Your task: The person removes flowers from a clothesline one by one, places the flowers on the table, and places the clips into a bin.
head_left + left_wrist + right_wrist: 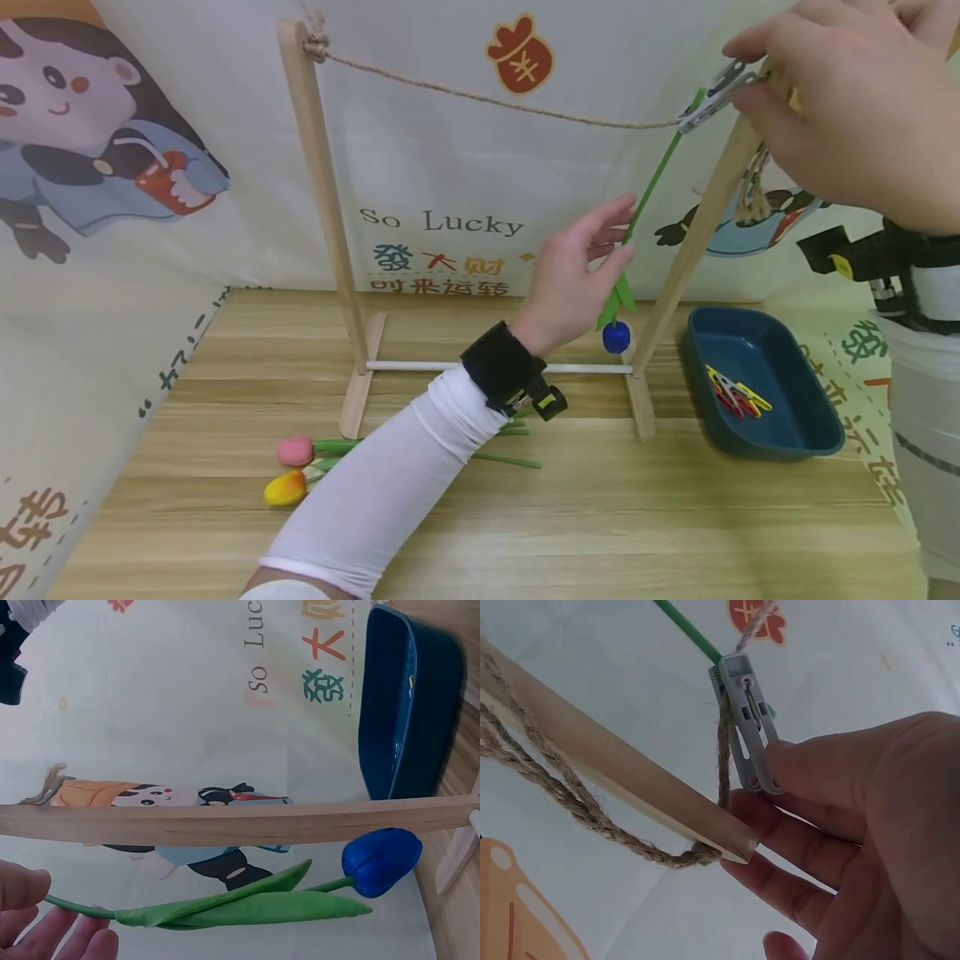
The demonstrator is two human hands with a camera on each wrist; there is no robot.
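A blue artificial tulip (617,337) hangs bloom-down beside the right post of a wooden frame (330,200). My left hand (573,275) pinches its green stem between thumb and fingers, above the leaves (247,906). Higher up, a grey clothespin (746,720) sits at the rope (487,102) with the stem's upper end in its jaws. The thumb and fingers of my right hand (870,108) hold the handle end of this clothespin, close to the post's top. The rope sags between both posts.
On the table, pink (295,451) and yellow-orange (285,488) tulips lie partly under my left forearm. A dark blue tray (813,408) right of the frame holds several red, yellow and pale clothespins (738,396). A white bar (412,366) joins the frame's feet.
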